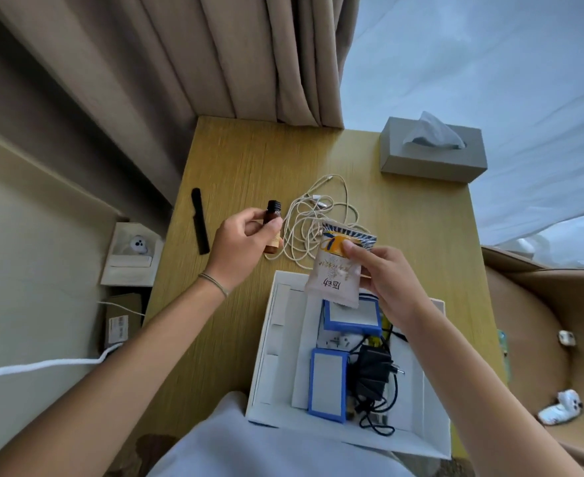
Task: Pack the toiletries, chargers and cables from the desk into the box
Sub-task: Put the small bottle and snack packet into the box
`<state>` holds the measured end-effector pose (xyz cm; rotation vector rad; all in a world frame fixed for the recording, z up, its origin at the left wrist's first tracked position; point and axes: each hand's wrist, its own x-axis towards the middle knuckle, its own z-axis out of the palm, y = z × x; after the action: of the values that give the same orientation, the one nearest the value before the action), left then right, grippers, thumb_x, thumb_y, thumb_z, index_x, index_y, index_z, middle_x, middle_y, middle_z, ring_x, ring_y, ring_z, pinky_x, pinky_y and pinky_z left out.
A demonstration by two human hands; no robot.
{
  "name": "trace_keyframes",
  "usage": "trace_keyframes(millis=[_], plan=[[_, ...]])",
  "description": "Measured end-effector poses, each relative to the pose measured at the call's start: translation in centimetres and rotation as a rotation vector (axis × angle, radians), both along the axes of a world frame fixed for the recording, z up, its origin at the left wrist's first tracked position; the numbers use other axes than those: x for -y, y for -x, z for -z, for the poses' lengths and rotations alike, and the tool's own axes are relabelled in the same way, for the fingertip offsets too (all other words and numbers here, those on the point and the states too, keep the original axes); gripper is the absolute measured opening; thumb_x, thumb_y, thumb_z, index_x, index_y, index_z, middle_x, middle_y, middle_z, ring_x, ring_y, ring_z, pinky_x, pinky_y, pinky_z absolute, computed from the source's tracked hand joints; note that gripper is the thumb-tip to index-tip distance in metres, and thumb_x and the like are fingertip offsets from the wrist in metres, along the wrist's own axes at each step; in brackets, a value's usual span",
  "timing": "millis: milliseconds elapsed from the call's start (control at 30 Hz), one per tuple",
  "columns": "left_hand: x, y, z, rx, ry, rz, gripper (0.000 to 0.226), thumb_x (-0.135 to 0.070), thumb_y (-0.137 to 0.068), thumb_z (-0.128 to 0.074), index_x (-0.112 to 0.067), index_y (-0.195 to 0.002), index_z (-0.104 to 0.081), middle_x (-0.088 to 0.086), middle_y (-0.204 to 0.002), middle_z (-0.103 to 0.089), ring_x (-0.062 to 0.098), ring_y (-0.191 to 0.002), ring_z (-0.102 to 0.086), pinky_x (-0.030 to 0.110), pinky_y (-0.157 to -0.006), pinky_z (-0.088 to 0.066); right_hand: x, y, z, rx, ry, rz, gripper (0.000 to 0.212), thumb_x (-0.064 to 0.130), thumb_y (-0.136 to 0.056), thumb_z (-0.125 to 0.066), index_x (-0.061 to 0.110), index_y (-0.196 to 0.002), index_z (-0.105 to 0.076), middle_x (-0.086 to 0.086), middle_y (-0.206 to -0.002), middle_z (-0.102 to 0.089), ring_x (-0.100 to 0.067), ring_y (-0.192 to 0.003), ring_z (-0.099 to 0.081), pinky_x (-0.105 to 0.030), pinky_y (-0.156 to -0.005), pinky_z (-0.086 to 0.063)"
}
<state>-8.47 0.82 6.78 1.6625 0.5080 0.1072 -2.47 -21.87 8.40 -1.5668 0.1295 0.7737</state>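
Box (418, 438), white, open, sits at near edge of desk (235, 166), w/ two blue-rimmed cases (328, 387), a white plug (339, 340) and a black charger (373, 373) w/ its cord lying inside. Right hand (383, 280) hovers over far end of box, thumb and fingers pinching a pale packet (335, 273) w/ orange and blue print at top; packet hangs down over box rim. Left hand (239, 249) is raised above desk just left of it, fingers curled round a small brown bottle (272, 232) w/ black cap, held upright. Behind both hands a tangle of white cables (314, 215) lies on desk. Black comb (200, 225) lies near left edge. Grey tissue box (431, 149) stands at far right corner.
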Motion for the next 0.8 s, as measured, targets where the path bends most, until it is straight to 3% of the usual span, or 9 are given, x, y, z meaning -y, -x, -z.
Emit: trace_keyframes(millis=[100,233,300,400,600,700,800], plan=[[0.9,1.8,-0.7,0.006,0.003,0.013,0.008,-0.023,-0.094,-0.068,-0.023,-0.101,-0.069,0.006,-0.088,-0.077,0.022,-0.085,-0.075,0.047,-0.084,-0.060,1.7,1.4,0.2,0.027,0.052,-0.042,0.049,0.027,-0.089,-0.072,-0.016,-0.109,-0.061,-0.021,-0.101,-0.075,-0.033,-0.092,-0.075,-0.050,-0.086,-0.059],[2.4,3.5,-1.2,0.002,-0.018,0.030,0.010,-0.025,-0.093,-0.068,-0.028,-0.102,-0.068,0.002,-0.089,-0.078,0.018,-0.086,-0.075,0.043,-0.085,-0.060,4.1,2.9,0.8,0.105,0.151,-0.111,0.015,0.020,-0.090,-0.072,0.006,-0.097,-0.070,-0.003,-0.084,-0.079,-0.016,-0.077,-0.076,-0.024,-0.061,-0.057],[3.3,4.2,-1.2,-0.002,-0.018,0.039,0.011,-0.024,-0.093,-0.068,-0.027,-0.104,-0.066,0.001,-0.090,-0.078,0.017,-0.085,-0.075,0.040,-0.083,-0.061,5.3,3.4,1.0,0.124,0.178,-0.158,0.007,0.018,-0.090,-0.073,0.016,-0.096,-0.070,0.003,-0.082,-0.079,-0.011,-0.075,-0.075,-0.018,-0.057,-0.053],[4.7,4.8,-1.0,-0.010,-0.043,0.075,0.012,-0.022,-0.094,-0.067,-0.028,-0.105,-0.066,0.000,-0.092,-0.077,0.015,-0.085,-0.075,0.033,-0.079,-0.062,7.1,4.2,1.1,0.164,0.291,-0.260,0.011,0.023,-0.087,-0.076,0.028,-0.093,-0.068,0.007,-0.083,-0.078,-0.009,-0.073,-0.074,-0.020,-0.059,-0.054],[6.9,5.1,-0.7,-0.079,-0.181,0.216,0.023,-0.024,-0.093,-0.067,-0.022,-0.116,-0.061,-0.002,-0.090,-0.077,0.014,-0.083,-0.075,0.034,-0.074,-0.062,10.0,5.3,1.5,0.257,0.684,-0.509,0.010,0.026,-0.081,-0.074,0.022,-0.088,-0.068,0.001,-0.077,-0.074,-0.015,-0.064,-0.070,-0.036,-0.060,-0.057],[7.8,5.3,-0.4,-0.117,-0.288,0.303,0.022,-0.027,-0.091,-0.069,-0.023,-0.111,-0.060,-0.003,-0.085,-0.076,0.014,-0.079,-0.073,0.028,-0.067,-0.061,10.9,5.5,1.3,0.325,0.862,-0.691,0.012,0.021,-0.076,-0.070,0.024,-0.087,-0.067,0.003,-0.077,-0.070,-0.016,-0.070,-0.066,-0.033,-0.060,-0.053],[8.7,5.5,-0.1,-0.166,-0.424,0.366,0.020,-0.030,-0.087,-0.071,-0.025,-0.103,-0.059,-0.004,-0.086,-0.072,0.015,-0.075,-0.070,0.030,-0.065,-0.059,11.0,6.0,1.3,0.354,0.937,-0.823,0.023,0.014,-0.075,-0.064,0.026,-0.094,-0.067,0.004,-0.082,-0.066,-0.015,-0.072,-0.062,-0.032,-0.056,-0.050]])
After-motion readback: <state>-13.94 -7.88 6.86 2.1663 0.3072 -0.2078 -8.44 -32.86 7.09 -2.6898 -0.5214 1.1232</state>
